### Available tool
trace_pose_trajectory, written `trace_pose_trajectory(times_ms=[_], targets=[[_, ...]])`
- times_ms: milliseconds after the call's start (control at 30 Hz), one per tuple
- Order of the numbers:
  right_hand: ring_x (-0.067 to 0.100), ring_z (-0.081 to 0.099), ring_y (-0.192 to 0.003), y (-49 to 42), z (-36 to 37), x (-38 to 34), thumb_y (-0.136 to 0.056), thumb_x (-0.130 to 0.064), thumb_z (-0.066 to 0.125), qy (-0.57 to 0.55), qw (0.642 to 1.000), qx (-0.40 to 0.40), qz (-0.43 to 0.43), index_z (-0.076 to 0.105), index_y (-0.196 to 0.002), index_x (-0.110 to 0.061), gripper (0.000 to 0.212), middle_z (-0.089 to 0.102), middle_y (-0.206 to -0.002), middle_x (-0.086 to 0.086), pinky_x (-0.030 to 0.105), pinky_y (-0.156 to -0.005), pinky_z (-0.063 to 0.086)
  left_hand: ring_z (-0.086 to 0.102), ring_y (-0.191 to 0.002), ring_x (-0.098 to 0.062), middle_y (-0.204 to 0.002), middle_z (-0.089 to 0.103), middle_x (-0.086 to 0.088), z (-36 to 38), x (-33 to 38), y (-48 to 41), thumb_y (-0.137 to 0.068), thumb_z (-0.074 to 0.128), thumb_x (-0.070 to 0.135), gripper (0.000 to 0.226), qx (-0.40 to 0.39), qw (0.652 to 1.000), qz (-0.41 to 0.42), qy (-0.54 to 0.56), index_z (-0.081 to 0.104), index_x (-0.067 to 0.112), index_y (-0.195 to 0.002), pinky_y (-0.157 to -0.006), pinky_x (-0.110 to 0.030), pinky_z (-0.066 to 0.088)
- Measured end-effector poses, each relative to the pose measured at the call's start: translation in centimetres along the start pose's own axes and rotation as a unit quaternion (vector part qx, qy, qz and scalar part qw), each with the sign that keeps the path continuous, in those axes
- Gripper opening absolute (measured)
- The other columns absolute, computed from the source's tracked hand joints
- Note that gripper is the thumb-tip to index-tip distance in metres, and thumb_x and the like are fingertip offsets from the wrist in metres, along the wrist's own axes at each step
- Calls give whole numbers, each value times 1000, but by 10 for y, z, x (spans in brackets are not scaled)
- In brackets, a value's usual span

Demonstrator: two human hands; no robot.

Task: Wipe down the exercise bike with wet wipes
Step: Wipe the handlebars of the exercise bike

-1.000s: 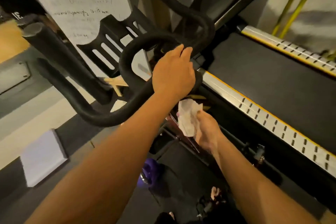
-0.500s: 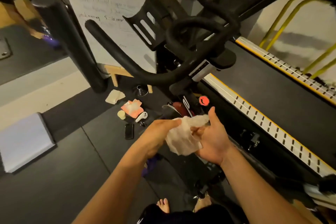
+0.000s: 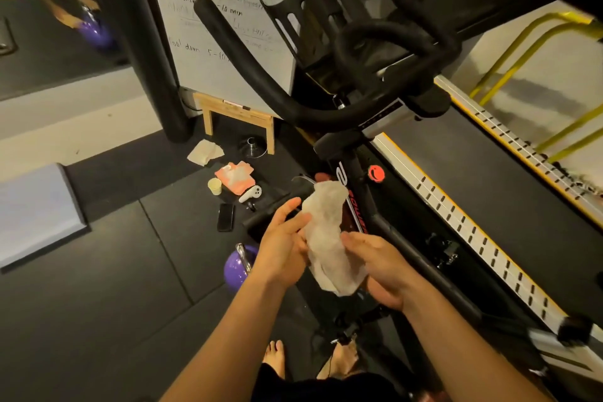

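Head view: person stands at the bike, looking down; bare feet [image 3: 342, 357] at the bottom edge.
Left hand [image 3: 284, 246]: fingers loosely curled, pinching the near-left edge of the wet wipe [image 3: 329, 238]; not touching the bike.
Right hand [image 3: 380, 271]: palm up under the wipe's lower end, fingers partly curled round it, light hold.
Wipe: white, crumpled, hangs spread between both hands in mid-air, in front of the bike frame [image 3: 355, 202], apart from it.
Change: a second ago the left hand gripped the handlebar and the right held the wipe bunched below; half a second ago both hands met on the wipe; now it is opened out more.
Meaning: likely refolding or turning to a fresh side, a pause between wiping passes, not a stroke.
Task state: handlebar [image 3: 326, 111] untouched right now; frame and lower parts probably come next, judging by where the hands sit.
Floor, near: purple kettlebell [image 3: 236, 266] just left of the left forearm.
Floor, mid: black phone [image 3: 225, 217], white controller [image 3: 250, 194], small yellow cup [image 3: 214, 186], orange wipes pack [image 3: 235, 177], used tissue [image 3: 205, 152].
Far: wooden stand [image 3: 238, 116] holding a whiteboard [image 3: 225, 19]; black foam roller [image 3: 137, 42] upright beside it.
Right side: treadmill deck [image 3: 489, 173] alongside the bike.
Risk: the damp wipe could slip from the loose hold.
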State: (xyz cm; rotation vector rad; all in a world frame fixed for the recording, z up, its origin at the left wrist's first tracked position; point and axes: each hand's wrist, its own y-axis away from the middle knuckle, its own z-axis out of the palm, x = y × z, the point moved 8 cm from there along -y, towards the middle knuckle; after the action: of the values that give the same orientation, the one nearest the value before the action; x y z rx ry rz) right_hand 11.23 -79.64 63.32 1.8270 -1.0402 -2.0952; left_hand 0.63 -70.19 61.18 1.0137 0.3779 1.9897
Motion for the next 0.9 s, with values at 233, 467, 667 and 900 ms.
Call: trace_pose_trajectory(times_ms=[233, 467, 667, 900], targets=[[30, 60, -119, 7, 20, 20, -81, -23, 74, -23, 973, -185, 137, 53, -131, -16, 55, 64, -126, 11, 48, -96, 50, 60, -118, -30, -122, 67, -12, 11, 5, 0, -82, 53, -20, 54, -41, 997, 24, -63, 60, 12, -125, -103, -45, 47], [22, 68, -97, -21, 10, -21, -90, -21, 66, 95, 995, -12, -12, 70, -106, -23, 16, 72, -103, 3, 38, -80, 57, 63, -113, -33, -117, 66, -17, -14, 34, 2, -83, 67, -7, 34, 49, 985, 98, -134, 70, 11, -111, -99, -50, 50], [19, 70, -90, -17, 28, -15, -94, -53, 48, 122, 990, -49, 41, 74, -98, -16, 45, 75, -91, 3, 34, -75, 54, 67, -95, -23, -92, 72, -5, -37, 48, 11, -89, 67, 5, 12, 119, 975, 140, -125, 74, 14, -91, -86, -39, 56], [28, 57, -77, -3, 37, -15, -70, -53, 79, 215, 958, -188, 27, 64, -95, 8, 67, 63, -87, 23, 38, -72, 45, 62, -114, -17, -115, 70, 4, -39, 44, 7, -96, 58, 12, 17, 45, 971, 157, -176, 62, 22, -84, -93, -31, 42]])
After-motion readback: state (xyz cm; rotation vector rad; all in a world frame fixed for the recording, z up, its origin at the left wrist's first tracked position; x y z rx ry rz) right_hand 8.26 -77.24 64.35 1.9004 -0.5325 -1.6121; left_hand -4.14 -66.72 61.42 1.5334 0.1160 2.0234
